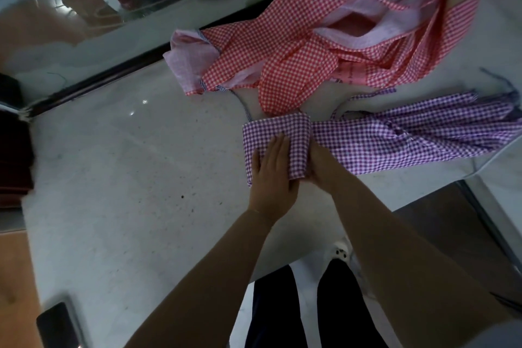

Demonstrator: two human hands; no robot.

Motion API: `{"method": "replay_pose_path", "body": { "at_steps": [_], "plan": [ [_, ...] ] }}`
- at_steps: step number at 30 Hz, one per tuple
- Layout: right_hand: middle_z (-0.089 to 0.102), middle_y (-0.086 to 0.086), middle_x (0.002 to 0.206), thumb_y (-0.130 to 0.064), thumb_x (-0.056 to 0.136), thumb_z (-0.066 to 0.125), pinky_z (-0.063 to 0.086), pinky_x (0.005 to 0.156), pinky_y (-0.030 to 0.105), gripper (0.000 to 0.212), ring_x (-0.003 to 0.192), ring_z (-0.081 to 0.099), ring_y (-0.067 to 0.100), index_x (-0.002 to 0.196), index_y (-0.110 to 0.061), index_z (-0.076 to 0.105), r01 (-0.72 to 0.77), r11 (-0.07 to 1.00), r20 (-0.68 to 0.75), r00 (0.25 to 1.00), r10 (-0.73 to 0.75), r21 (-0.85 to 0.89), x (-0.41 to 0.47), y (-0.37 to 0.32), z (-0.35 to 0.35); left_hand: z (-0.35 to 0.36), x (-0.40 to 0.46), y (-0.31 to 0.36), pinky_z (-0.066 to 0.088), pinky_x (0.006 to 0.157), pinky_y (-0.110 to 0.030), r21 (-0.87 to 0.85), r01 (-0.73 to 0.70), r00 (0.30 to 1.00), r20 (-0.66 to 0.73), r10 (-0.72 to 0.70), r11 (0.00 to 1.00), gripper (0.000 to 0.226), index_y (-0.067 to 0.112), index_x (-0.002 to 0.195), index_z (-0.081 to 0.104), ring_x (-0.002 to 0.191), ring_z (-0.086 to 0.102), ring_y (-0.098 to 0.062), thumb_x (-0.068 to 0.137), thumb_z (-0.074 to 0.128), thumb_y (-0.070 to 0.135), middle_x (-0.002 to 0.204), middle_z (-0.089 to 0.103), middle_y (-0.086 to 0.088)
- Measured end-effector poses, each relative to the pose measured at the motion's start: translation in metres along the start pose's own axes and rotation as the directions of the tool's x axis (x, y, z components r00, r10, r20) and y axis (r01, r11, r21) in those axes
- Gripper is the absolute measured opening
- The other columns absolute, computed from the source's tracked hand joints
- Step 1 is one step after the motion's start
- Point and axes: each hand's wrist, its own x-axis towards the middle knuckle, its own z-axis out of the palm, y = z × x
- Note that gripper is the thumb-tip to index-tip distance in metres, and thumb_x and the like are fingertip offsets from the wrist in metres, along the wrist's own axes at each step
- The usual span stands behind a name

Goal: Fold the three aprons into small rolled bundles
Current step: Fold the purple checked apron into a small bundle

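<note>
A purple gingham apron (395, 138) lies as a long folded strip across the white table, its left end turned over into a short flap (282, 133). My left hand (272, 175) presses flat on that flap with straight fingers. My right hand (316, 164) sits just right of the fold, its fingers tucked under the turned cloth and mostly hidden. Behind lies a crumpled red gingham apron (310, 45) with its pale lining showing. I cannot pick out a third apron.
The white stone table (141, 164) stretches left; its front edge runs by my legs. A dark phone (59, 325) lies at the near left corner. Dark red folded cloth (14, 161) sits at the left edge. A black rail (93, 85) and glass lie behind.
</note>
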Motion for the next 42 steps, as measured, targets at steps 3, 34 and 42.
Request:
{"method": "replay_pose_path", "body": {
  "at_steps": [3, 34, 42],
  "plan": [
    [0.062, 0.019, 0.112, -0.064, 0.09, 0.037, 0.051, 0.086, 0.041, 0.07, 0.101, 0.062, 0.035, 0.119, -0.003, 0.055, 0.021, 0.984, -0.205, 0.977, -0.058, -0.175, -0.004, -0.012, -0.029, 0.013, -0.001, 0.008, 0.019, 0.107, -0.069, 0.252, -0.037, 0.987, 0.161, -0.005, 0.967, 0.065, 0.011, 0.143, 0.038, 0.142, 0.028, -0.025, 0.086, 0.039, 0.042, 0.15, 0.037, -0.007],
    [0.06, -0.008, 0.126, -0.036, 0.091, 0.036, 0.04, 0.093, 0.043, 0.042, 0.114, 0.051, 0.024, 0.123, -0.026, 0.061, 0.39, 0.243, 0.071, 0.638, -0.767, -0.888, 0.02, 0.052, -0.066, 0.008, 0.044, 0.02, 0.018, 0.112, -0.061, 0.175, 0.399, 0.907, 0.071, -0.416, 0.9, 0.054, 0.035, 0.14, 0.041, 0.143, 0.018, -0.029, 0.088, 0.039, 0.051, 0.156, 0.024, -0.001],
    [0.052, -0.007, 0.133, -0.019, 0.091, 0.049, 0.032, 0.103, 0.041, 0.039, 0.123, 0.042, 0.023, 0.129, -0.027, 0.055, 0.32, 0.283, 0.09, 0.791, -0.606, -0.904, 0.017, 0.032, -0.055, -0.034, 0.049, 0.014, 0.05, 0.086, -0.037, -0.347, 0.808, 0.566, 0.232, -0.791, 0.476, 0.042, 0.001, 0.12, 0.056, 0.101, 0.061, -0.03, 0.083, 0.067, 0.02, 0.117, 0.063, -0.015]
  ]
}}
